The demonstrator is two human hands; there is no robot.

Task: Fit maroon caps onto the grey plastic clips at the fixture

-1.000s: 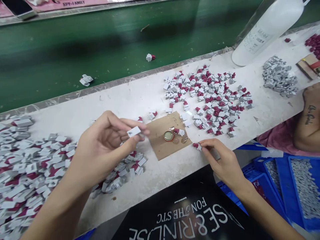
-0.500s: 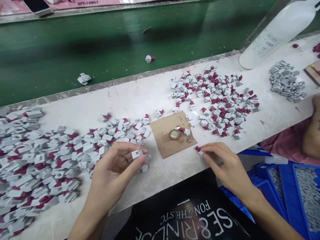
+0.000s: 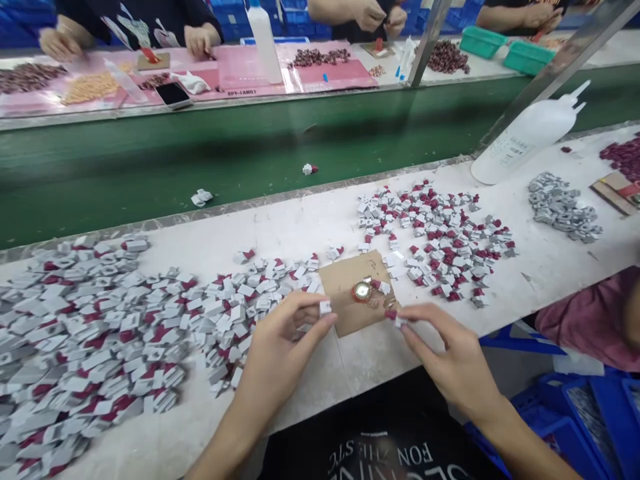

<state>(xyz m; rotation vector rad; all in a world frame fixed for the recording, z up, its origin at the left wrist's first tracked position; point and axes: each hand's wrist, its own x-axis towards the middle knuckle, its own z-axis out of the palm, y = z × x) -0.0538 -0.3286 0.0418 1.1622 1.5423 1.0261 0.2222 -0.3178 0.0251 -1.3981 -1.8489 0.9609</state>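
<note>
Between thumb and fingers, my left hand pinches a small grey plastic piece at the left edge of a brown cardboard square. My right hand grips a small maroon-and-grey piece just off the cardboard's lower right corner. A round beaded dish with an orange rim sits on the cardboard. Touching its right side is another maroon-and-grey piece. A large heap of grey and maroon pieces spreads to the left of my left hand.
Beyond my right hand lies another pile of maroon-and-grey pieces, with a grey pile farther right. A white squeeze bottle leans near a metal post. A green belt separates this bench from co-workers' hands opposite. Blue bins stand lower right.
The view has tilted up, bringing the opposite bench and co-workers into sight. My left hand has come closer to the cardboard, raising its grey piece; both hands keep their pieces.
</note>
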